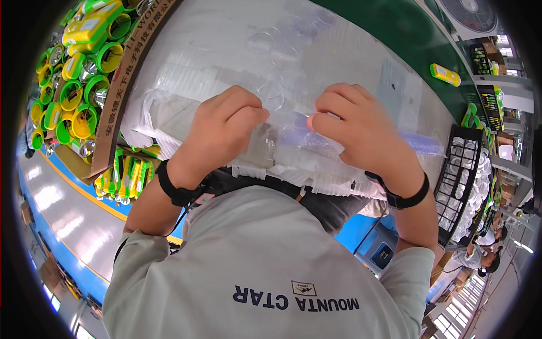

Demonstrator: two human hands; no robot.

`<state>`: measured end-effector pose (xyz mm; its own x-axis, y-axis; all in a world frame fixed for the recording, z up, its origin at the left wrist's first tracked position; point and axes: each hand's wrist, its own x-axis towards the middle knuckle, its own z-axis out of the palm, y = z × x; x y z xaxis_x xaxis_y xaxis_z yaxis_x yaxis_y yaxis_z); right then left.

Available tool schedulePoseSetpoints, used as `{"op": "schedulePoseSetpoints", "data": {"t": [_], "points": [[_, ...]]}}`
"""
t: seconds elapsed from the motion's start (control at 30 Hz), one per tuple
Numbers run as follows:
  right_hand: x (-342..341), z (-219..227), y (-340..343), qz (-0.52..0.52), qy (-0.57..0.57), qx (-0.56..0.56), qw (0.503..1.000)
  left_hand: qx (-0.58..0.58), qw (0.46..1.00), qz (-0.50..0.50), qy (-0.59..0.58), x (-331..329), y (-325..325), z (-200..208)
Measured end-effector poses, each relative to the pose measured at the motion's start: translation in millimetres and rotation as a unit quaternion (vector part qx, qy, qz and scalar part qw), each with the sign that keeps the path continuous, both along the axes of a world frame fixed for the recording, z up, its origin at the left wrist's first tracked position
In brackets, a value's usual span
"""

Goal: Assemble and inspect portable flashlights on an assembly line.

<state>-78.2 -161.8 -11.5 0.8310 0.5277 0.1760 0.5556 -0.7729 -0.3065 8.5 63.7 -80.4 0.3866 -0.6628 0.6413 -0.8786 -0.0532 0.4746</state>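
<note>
My left hand (pixel 228 124) is closed in a pinch, thumb against the curled fingers. Facing it, my right hand (pixel 361 124) is also closed, thumb and forefinger pressed together. A thin clear plastic piece (pixel 288 119) spans the gap between my fingertips; its outline is faint. Just beyond my hands, several clear round discs (pixel 262 43) lie loosely on the table covering. Beside my right wrist rests a bluish, see-through roll or stack (pixel 420 144), partly hidden by that hand.
Plastic-wrapped covering (pixel 186 62) spreads over the worktop. To the left, a cardboard box wall (pixel 127 73) borders many green-and-yellow lamp housings (pixel 70 95). A black crate (pixel 456 181) of clear-white round parts stands right. One yellow lamp (pixel 445 74) lies on the green surface (pixel 406 39).
</note>
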Motion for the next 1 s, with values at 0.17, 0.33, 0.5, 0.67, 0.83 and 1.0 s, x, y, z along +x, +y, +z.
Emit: {"op": "schedulePoseSetpoints", "data": {"t": [0.17,0.33,0.5,0.67,0.83,1.0], "points": [[-11.6,21.0,-5.5,-0.017,-0.002,-0.078,0.997,-0.025,0.998,0.036,-0.037,1.5,-1.1,7.2],[-16.8,-10.7,-9.2,-0.130,-0.030,0.111,0.985,0.024,0.992,0.055,0.108,-0.9,-9.3,10.4],[-32.1,-5.6,25.9,-0.256,-0.012,0.035,0.966,0.049,0.976,0.038,0.210,-8.8,-12.8,14.3],[-24.4,-25.8,42.5,-0.317,-0.024,-0.050,0.947,0.040,0.977,0.009,0.208,-12.2,-18.0,12.0],[-23.9,-15.4,32.4,-0.304,0.016,0.101,0.947,0.100,0.993,0.004,0.061,-26.1,-30.3,20.9],[-18.1,29.5,4.1,-0.248,0.152,0.194,0.937,0.058,0.984,-0.058,0.158,-20.1,-35.6,16.3]]}}
